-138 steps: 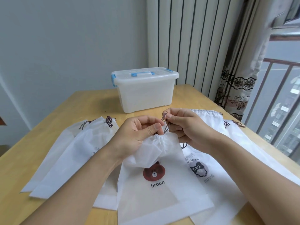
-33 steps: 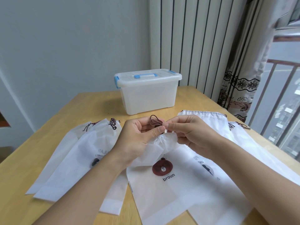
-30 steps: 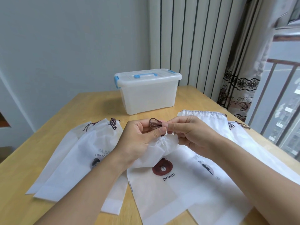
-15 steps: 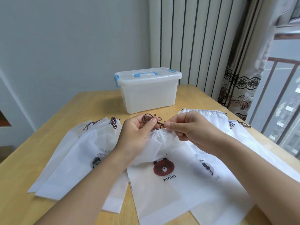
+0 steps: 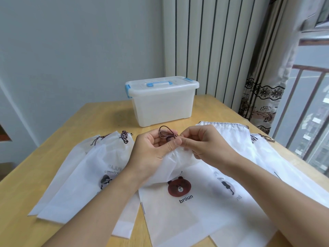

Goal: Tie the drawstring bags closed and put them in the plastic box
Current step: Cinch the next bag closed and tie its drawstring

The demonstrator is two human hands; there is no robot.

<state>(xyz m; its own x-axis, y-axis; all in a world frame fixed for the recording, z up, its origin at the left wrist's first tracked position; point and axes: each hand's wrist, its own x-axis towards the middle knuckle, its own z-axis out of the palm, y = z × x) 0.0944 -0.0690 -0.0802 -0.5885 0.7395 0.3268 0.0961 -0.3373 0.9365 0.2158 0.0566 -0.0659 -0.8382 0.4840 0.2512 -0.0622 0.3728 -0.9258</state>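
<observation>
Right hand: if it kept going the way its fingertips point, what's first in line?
Likely the left hand: the right hand points leftward at the drawstring knot pinched between the hands, fingertips nearly touching.

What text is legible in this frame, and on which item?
"broun": under the brown bear print on the drawstring bag that both hands are tying.
"Especially f...": on the left bag, cut off by the left hand's wrist; the larger line above it is too faint to read.
"...you": on the right bag, partly covered; other print there is unreadable.
Plastic box: no text visible.
</observation>
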